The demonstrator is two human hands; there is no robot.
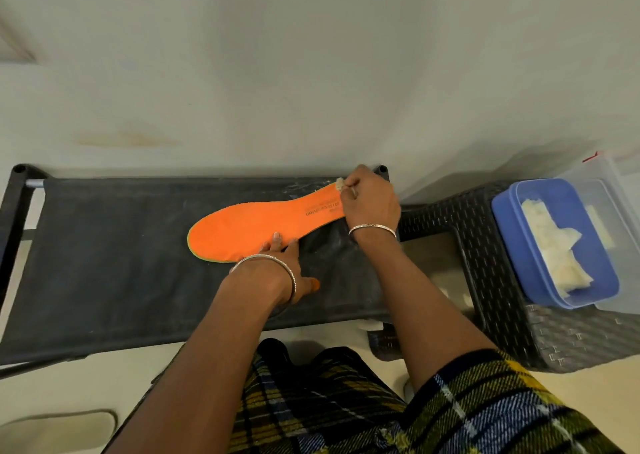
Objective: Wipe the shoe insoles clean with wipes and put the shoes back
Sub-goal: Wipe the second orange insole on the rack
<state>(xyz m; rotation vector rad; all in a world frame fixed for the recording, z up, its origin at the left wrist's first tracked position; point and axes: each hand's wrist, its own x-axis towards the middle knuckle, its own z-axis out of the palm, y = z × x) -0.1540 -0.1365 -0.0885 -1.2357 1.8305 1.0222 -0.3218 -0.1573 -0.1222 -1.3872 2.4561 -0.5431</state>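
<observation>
Seen from the head camera, the orange insole (pixel 249 228) lies flat on the black fabric rack (pixel 104 245). The left hand (pixel 280 265) presses its near edge with straight fingers. The right hand (pixel 372 204), fingers curled, pinches a crumpled wipe (pixel 339 185) against its heel end. A blue tub (pixel 505 232) stands to the right.

The insole (pixel 249 228) is bright orange with a thin green edge and dark lettering. The surface (pixel 114 245) is black with whitish smears. The wipe (pixel 340 184) is beige, the wipes (pixel 550 242) cream, their box (pixel 505 225) blue, the stool (pixel 485 280) dark with a woven pattern. The garment (pixel 485 408) is plaid in yellow, black, blue and white.
</observation>
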